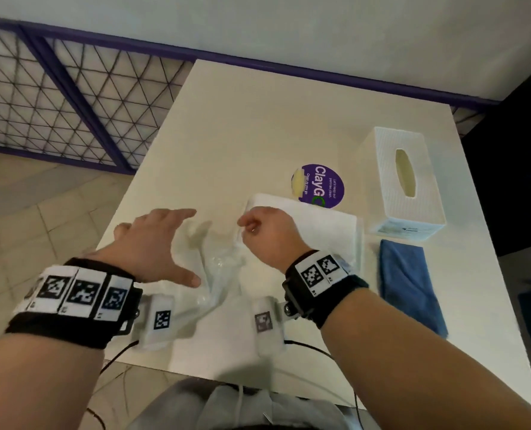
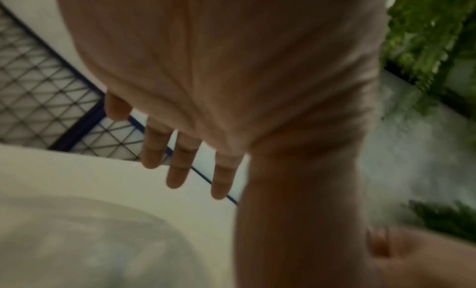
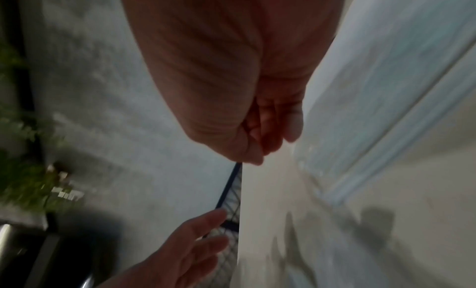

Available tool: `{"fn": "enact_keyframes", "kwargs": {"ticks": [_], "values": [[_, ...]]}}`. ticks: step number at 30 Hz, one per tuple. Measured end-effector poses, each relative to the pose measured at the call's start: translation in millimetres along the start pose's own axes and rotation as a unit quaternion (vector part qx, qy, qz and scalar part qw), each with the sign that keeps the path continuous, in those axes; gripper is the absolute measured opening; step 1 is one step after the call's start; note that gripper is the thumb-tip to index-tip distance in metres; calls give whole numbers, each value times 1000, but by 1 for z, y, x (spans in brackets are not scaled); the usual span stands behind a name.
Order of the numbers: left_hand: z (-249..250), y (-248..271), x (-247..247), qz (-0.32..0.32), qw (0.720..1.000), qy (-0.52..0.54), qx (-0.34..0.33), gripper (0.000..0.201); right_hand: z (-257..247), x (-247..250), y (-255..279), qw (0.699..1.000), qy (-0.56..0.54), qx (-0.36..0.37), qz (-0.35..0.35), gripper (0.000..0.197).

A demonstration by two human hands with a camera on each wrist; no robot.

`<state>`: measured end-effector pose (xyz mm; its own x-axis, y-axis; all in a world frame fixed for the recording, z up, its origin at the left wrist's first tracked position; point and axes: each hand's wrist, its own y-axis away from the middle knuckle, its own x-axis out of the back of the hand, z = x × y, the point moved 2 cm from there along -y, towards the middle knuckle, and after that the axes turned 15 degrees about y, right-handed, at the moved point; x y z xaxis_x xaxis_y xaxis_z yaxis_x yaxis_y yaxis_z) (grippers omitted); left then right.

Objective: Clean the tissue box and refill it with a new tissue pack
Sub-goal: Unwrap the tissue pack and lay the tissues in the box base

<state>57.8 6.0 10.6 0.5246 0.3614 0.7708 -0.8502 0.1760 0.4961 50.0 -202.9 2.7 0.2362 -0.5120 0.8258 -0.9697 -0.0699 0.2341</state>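
A white tissue box (image 1: 403,181) with an oval slot on top stands at the table's right. A bare white tissue stack (image 1: 326,225) lies left of it. Crumpled clear plastic wrapper (image 1: 217,265) lies between my hands; it shows as a blurred pale shape (image 2: 90,241) in the left wrist view. My right hand (image 1: 248,226) is at the stack's left end, fingers curled (image 3: 265,137), and seems to pinch the wrapper's edge. My left hand (image 1: 183,243) hovers with straight, spread fingers (image 2: 177,170) left of the wrapper and holds nothing.
A folded blue cloth (image 1: 410,283) lies at the right, in front of the box. A round purple sticker (image 1: 323,184) is on the white table (image 1: 242,125) behind the stack. A purple mesh fence (image 1: 56,97) runs along the left; the table's near edge is by my body.
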Motion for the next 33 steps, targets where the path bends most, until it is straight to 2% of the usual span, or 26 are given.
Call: {"fn": "enact_keyframes", "kwargs": {"ticks": [2, 5, 8, 10, 13, 17, 20, 22, 25, 29, 33], "values": [[-22, 9, -12, -30, 997, -54, 51, 140, -29, -24, -6, 990, 81, 77, -87, 33], [-44, 22, -31, -36, 994, -67, 79, 149, -56, -56, -15, 953, 192, 136, -190, 39], [-54, 26, -45, -19, 995, -70, 62, 151, -68, -77, -21, 916, 286, 179, -217, 46], [-57, 27, -52, -9, 996, -65, 55, 149, -70, -83, -24, 899, 336, 182, -214, 54], [-61, 27, -58, -3, 997, -48, 56, 147, -77, -87, -28, 906, 337, 140, -214, 55], [-71, 28, -63, 23, 999, -25, 26, 148, -86, -94, -33, 911, 294, 64, -284, 42], [-74, 28, -65, 39, 999, -17, 13, 149, -90, -92, -35, 922, 252, 20, -292, 47], [-75, 29, -66, 47, 999, -19, 8, 149, -90, -91, -36, 927, 229, 7, -297, 48], [-76, 29, -67, 57, 998, -22, 3, 150, -87, -87, -34, 923, 215, -10, -318, 37], [-77, 31, -67, 63, 998, -17, 2, 150, -91, -83, -33, 927, 202, -4, -315, 44], [-76, 34, -69, 60, 998, -9, 9, 149, -96, -74, -31, 935, 178, -18, -305, 16]]}}
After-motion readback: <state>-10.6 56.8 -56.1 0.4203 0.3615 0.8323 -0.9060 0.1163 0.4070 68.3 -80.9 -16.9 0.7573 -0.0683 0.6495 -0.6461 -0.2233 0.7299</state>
